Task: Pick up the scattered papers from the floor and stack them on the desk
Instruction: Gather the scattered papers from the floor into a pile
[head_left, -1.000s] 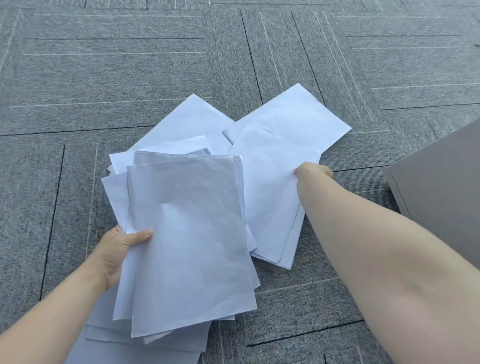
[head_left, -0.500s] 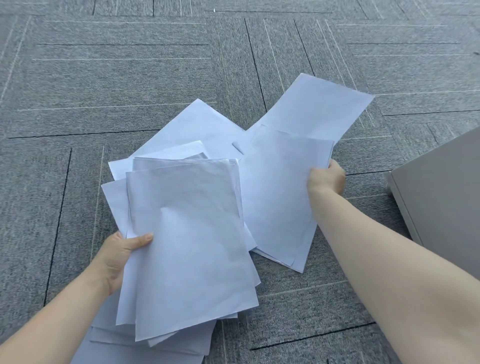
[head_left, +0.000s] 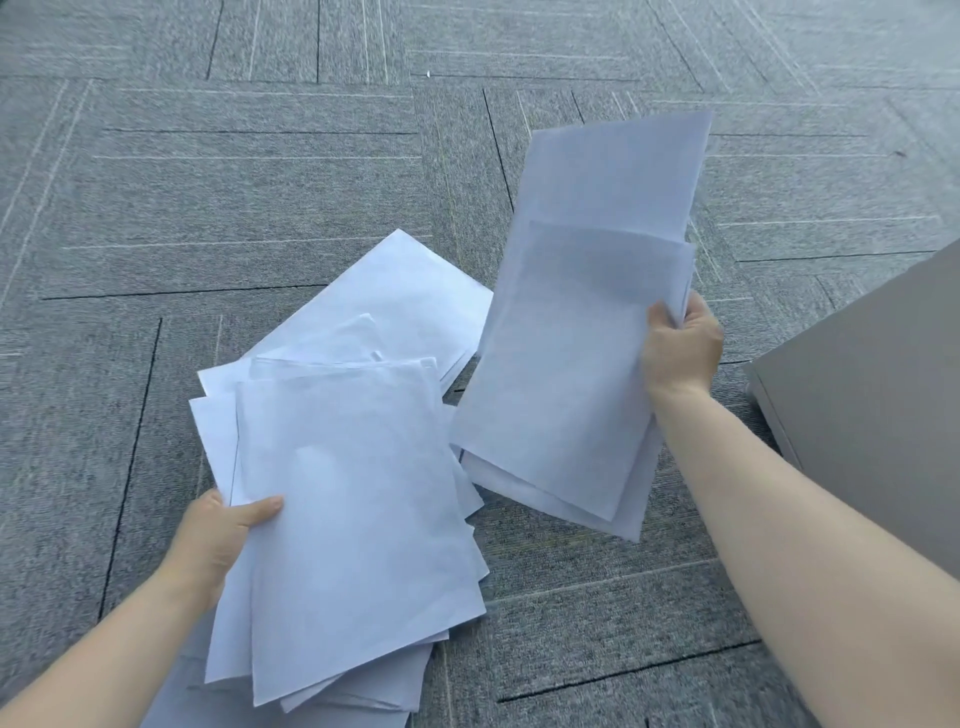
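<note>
My left hand (head_left: 218, 535) and right hand (head_left: 680, 348) are each closed on a sheaf of papers, so both are taken up. Between them lies a narrow strip of bare carpet (head_left: 571, 597). The far and left floor is open. At the right edge a grey cabinet (head_left: 872, 395) blocks that side. More sheets on the floor (head_left: 405, 296) cover the middle.

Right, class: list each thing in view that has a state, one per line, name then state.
Left hand: gripping the left stack.
Left stack: held, fanned, untidy.
Right hand: gripping the right sheets.
Right sheets: lifted off the carpet, misaligned.
Floor sheet: flat on the carpet, not yet picked up.
</note>
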